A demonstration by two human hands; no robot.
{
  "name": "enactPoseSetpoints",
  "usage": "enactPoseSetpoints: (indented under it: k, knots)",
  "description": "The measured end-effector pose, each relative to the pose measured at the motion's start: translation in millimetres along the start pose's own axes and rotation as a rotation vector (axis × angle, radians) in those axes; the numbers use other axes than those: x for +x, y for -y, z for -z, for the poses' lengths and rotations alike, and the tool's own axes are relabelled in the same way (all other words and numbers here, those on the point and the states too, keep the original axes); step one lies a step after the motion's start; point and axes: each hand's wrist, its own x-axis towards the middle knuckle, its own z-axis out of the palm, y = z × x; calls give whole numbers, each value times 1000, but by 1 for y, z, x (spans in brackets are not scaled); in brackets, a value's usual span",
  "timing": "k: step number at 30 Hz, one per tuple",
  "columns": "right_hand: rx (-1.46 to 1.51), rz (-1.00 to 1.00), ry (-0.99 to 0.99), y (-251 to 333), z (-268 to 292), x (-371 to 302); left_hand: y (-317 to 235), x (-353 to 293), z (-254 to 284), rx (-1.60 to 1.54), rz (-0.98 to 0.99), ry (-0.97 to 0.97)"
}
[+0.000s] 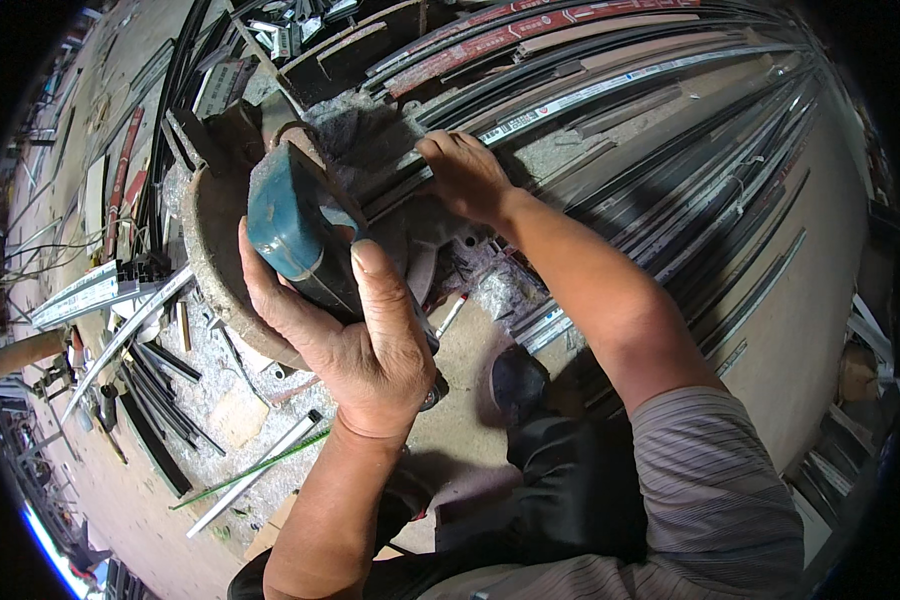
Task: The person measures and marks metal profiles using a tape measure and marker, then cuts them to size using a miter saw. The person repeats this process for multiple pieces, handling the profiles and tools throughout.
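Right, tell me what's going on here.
A person's left hand has its grip round a blue-and-black power tool. Their right hand is curled over a dark strip beside it. More long strips lie on the floor to the right. Whether the tool is running can't be told.

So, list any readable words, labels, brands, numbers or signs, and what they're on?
None I can quote.
Red strips, top: white lettering, too small and blurred.
White-faced long strip, beyond the right hand: small dark markings, unreadable.
White-faced profiles, left: print too small.
Teal tool housing, at the left hand: no lettering made out.
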Motion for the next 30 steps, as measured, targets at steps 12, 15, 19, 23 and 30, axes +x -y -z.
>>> enactPoseSetpoints:
  k: [12, 15, 19, 23, 30]
  knots:
    - [-23, -89, 124, 5, 7, 5, 6, -10, -1, 14, -27, 9]
    - [-19, -71, 104, 6, 6, 6, 5, -14, -2, -6, -9, 11]
    - [-11, -70, 93, 4, 6, 6, 6, -18, -2, -4, -5, 13]
    - [-8, -79, 116, 7, 9, 8, 4, -22, 1, -121, 101, 43]
    - [-30, -100, 126, 10, 11, 9, 8, -28, 2, -143, 111, 71]
